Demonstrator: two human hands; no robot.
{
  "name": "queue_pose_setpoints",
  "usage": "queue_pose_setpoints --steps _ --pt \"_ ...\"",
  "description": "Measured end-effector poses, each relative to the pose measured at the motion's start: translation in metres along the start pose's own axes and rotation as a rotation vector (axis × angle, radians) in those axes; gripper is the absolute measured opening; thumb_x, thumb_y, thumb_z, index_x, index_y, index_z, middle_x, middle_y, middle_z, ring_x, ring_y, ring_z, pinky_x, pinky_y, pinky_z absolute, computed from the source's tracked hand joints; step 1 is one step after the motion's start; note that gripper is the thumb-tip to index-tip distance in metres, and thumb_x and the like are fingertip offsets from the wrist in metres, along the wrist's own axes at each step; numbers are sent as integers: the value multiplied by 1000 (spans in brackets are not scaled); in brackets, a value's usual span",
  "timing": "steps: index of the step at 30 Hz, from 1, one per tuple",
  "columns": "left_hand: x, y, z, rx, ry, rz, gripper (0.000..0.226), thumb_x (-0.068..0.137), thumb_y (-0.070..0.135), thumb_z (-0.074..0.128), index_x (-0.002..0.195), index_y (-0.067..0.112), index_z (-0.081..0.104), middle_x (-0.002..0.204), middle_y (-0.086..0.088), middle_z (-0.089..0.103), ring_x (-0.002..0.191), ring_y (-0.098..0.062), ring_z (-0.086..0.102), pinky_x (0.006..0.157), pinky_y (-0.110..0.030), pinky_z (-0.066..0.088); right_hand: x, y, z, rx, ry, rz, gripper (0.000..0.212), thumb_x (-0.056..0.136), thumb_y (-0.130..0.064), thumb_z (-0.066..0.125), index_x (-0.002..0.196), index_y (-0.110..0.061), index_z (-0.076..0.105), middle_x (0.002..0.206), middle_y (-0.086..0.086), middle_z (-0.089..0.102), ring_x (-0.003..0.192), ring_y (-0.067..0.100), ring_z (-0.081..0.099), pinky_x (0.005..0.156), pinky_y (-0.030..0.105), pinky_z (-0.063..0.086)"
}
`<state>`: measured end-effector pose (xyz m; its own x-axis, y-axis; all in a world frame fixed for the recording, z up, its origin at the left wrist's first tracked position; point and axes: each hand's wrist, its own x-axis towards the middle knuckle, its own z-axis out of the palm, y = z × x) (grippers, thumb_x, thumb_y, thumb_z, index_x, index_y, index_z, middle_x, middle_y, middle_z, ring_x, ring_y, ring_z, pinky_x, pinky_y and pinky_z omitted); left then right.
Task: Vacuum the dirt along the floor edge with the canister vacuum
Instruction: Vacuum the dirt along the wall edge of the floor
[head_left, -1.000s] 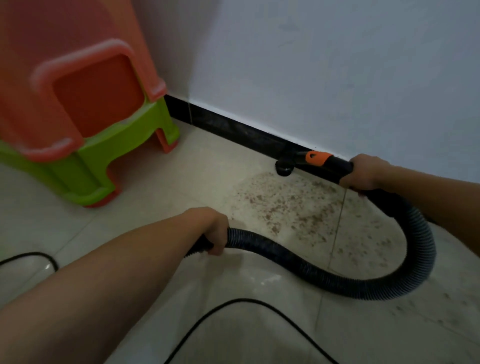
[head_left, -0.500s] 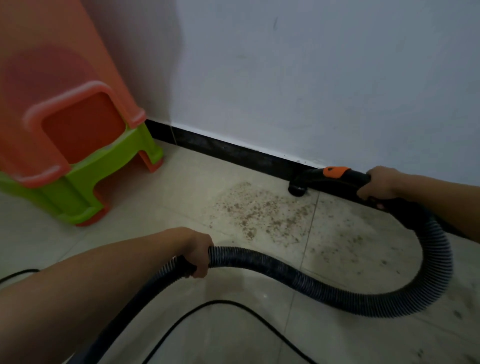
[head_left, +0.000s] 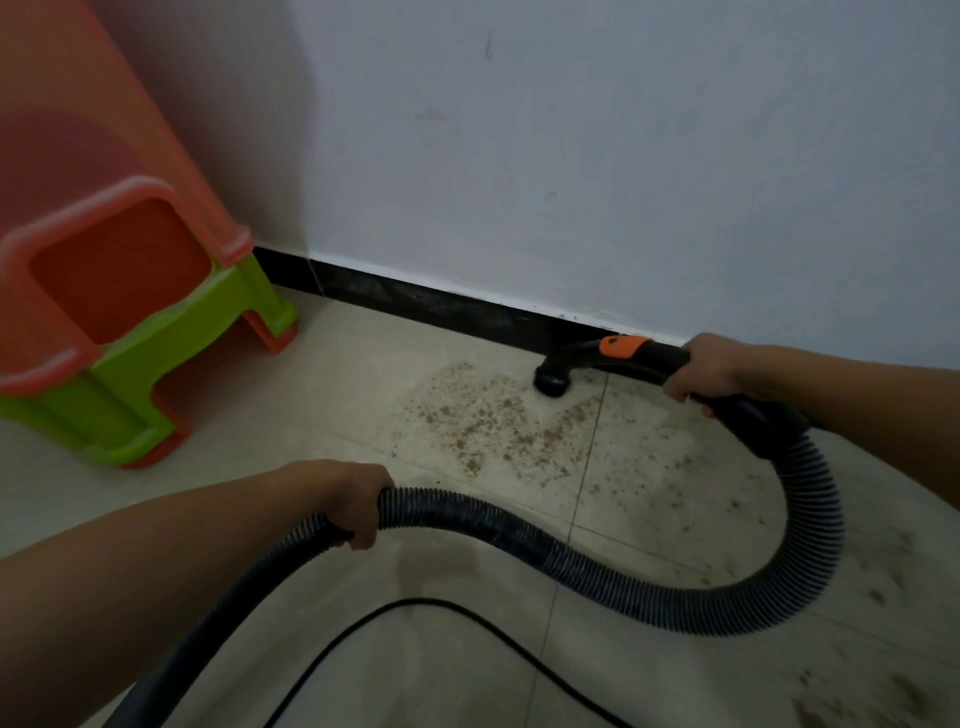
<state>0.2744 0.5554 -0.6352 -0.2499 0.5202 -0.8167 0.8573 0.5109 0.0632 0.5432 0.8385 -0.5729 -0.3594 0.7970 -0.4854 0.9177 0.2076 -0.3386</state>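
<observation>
Dirt (head_left: 488, 431), brown and crumbly, lies scattered over the pale tiled floor (head_left: 311, 405) at the foot of a white wall (head_left: 623, 156), thickest in a patch just in front of the black baseboard (head_left: 415, 304) and thinning out toward the right. The wall fills the upper part of the view, and the baseboard runs along its bottom edge from the left corner to the right. At the left stands an orange plastic stool (head_left: 119, 270) nested over a green stool (head_left: 156, 374), with one more orange leg showing under the green one. A black ribbed vacuum hose (head_left: 571, 558) comes in from the bottom left, crosses the floor, loops round on the right and rises to a black handle (head_left: 660, 361) carrying an orange slider (head_left: 623, 347). The two hands are well apart. The left hand (head_left: 358, 499) is wrapped round the hose at the lower left, holding that stretch off the floor. The right hand (head_left: 701, 371) is curled round the rear of the handle, close to the baseboard. At the handle's front end a small round black nozzle (head_left: 553, 382) points down onto the floor just beside the baseboard, at the upper right edge of the thick dirt patch. A thin black cord (head_left: 441, 608) curves across the tiles below the hose.
</observation>
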Motion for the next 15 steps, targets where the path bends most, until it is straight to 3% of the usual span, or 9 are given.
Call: queue_pose_setpoints --steps 2,6,11,15 --pt "-3 2 -2 -1 51 4 27 73 6 71 94 12 56 87 -8 65 70 -21 65 64 -32 53 4 -1 -1 -5 50 5 21 79 -6 68 94 4 59 76 18 64 40 23 59 40 22 46" --pt "-7 -5 -4 19 65 1 29 73 6 71 97 13 55 92 -8 64 71 -21 64 62 -30 51 1 -11 9 22 -55 -27 13 78 -1 65 89 2 59 56 13 59 34 20 54 43 22 46" --pt "-9 -14 0 19 66 -33 37 72 9 72 106 12 58 101 -10 67 76 -22 65 71 -34 55 6 -22 16 -3 17 -28 22 79 -7 68 98 3 60 78 18 64 42 24 60 42 24 48" --pt "-10 -17 -2 24 60 -32 36 72 6 71 106 11 60 104 -12 68 72 -22 64 68 -33 54 3 -33 22 21 -75 -43 23 78 0 65 100 3 58 66 16 59 41 23 55 42 25 48"
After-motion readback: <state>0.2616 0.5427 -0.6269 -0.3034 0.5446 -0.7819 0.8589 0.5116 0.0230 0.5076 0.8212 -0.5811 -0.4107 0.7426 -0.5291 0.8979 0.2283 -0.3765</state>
